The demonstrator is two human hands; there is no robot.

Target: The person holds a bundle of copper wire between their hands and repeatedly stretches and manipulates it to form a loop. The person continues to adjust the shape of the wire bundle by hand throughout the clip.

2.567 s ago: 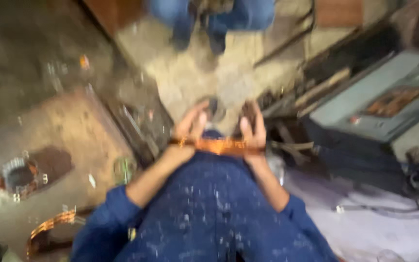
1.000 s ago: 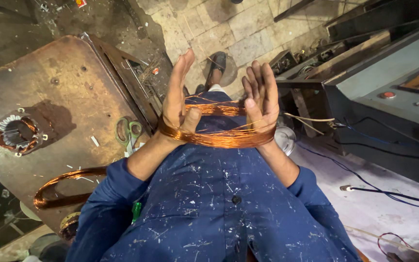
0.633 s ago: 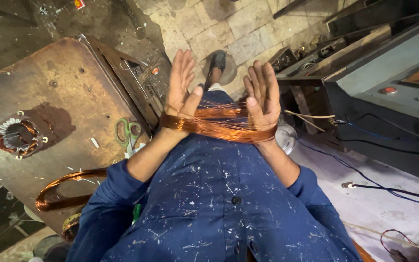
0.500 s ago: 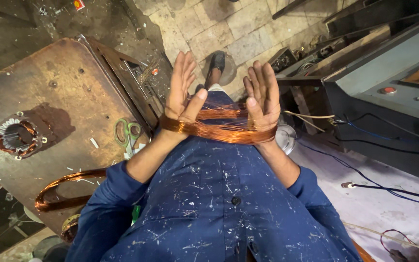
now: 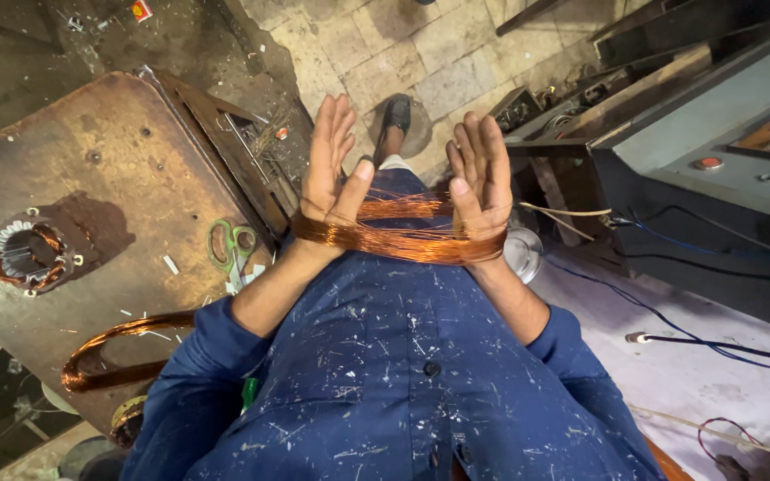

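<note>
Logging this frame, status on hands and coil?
Left hand and right hand open, palms facing. Copper coil looped around both, stretched taut. Scissors on table, apart.

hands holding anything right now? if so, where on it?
Yes: a copper wire coil is looped around both hands, stretched between left hand and right hand. It sits at the palm bases near the wrists; fingers open, not gripping.

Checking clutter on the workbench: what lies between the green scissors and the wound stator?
Head view: only bare, stained metal table lies between green scissors and stator, plus small white scraps.
</note>
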